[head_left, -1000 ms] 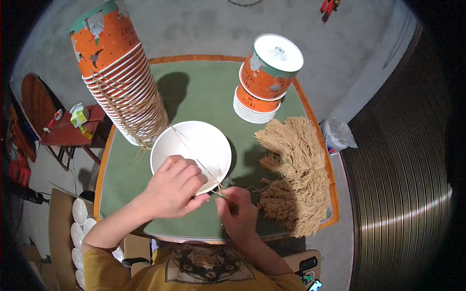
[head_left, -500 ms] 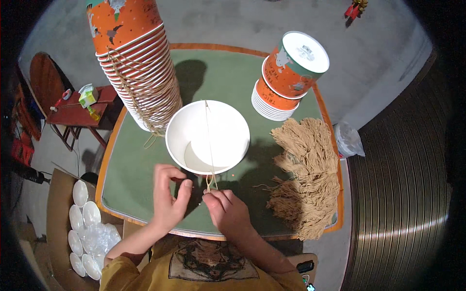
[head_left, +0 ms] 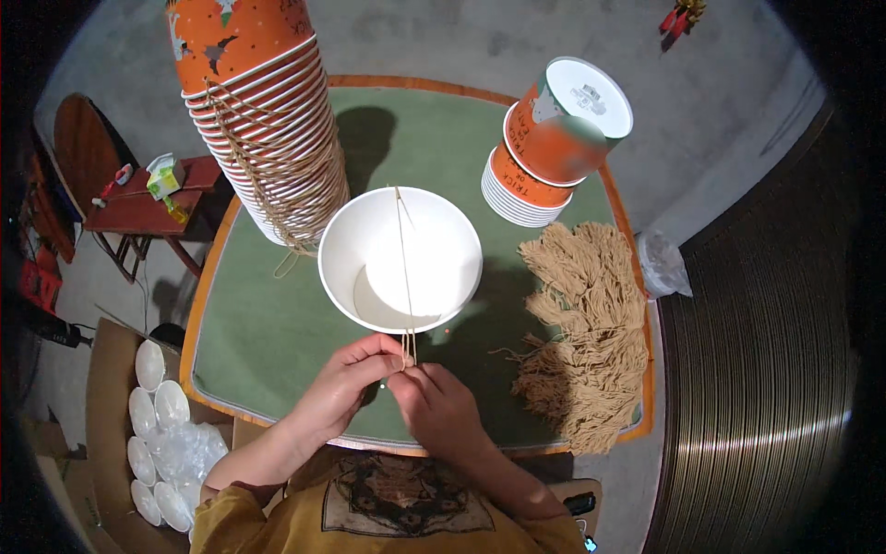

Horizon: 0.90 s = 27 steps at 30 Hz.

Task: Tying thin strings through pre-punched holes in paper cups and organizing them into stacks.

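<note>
A paper bucket point(head_left: 346, 268), white inside, stands mouth up near the middle of the table. A thin tan string point(head_left: 403, 258) runs from its far rim across the mouth and over the near rim. Just in front of that rim, my right hand point(head_left: 436, 406) is closed on the string. My left hand point(head_left: 355, 379) meets it there, thumb and forefinger pinched on the string's loop beside the right fingers. The exact form of the loop between the fingertips is partly hidden.
A tall stack of orange buckets point(head_left: 258, 120) draped with strings rises at the left. A shorter upside-down bucket stack point(head_left: 531, 180) stands far right. A tan string bundle point(head_left: 591, 342) lies along the right edge. A carton point(head_left: 101, 425) of white bowl-shaped things is lower left.
My left hand has moved right and closed its fingers on the string beside my right hand. The right hand has stayed nearly in place.
</note>
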Motion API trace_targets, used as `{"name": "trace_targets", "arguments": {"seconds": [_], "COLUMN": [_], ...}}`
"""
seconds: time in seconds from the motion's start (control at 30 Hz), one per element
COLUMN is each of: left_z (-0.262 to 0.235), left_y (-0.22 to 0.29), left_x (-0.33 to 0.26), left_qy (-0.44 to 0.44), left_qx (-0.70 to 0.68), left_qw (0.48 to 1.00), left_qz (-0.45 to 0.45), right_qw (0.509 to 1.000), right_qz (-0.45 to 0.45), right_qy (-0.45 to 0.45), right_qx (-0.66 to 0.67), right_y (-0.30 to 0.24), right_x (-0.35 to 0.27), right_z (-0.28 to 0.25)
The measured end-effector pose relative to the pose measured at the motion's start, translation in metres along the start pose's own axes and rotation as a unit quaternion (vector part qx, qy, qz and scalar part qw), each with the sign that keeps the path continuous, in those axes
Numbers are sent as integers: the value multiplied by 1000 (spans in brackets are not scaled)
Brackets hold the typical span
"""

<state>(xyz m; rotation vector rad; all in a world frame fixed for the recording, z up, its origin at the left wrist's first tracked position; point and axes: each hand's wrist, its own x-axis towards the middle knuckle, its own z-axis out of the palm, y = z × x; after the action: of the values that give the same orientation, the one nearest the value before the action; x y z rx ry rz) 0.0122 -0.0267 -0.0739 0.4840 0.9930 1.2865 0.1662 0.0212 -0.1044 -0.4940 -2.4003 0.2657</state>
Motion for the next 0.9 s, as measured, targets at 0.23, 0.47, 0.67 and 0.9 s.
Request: {"name": "trace_targets", "arguments": {"seconds": [0.23,0.47,0.67,0.9], "left_z": [-5,0,5,7], "left_y": [-3,-1,14,24], "left_x": [3,0,5,4], "left_qy": [-4,-7,27,57], "left_qx": [-21,-119,-141,-111], "left_qw": [999,992,989,992], "left_qz": [-49,-39,-33,-22], "right_qw": [1000,998,984,978], "right_qz": [16,-46,-133,-150], "right_qy": [-16,-48,-119,-146], "right_qx": [-13,6,8,4], "right_y": [-2,4,5,7], "right_x": [1,12,13,24], "right_z": [-4,-19,-24,-36]}}
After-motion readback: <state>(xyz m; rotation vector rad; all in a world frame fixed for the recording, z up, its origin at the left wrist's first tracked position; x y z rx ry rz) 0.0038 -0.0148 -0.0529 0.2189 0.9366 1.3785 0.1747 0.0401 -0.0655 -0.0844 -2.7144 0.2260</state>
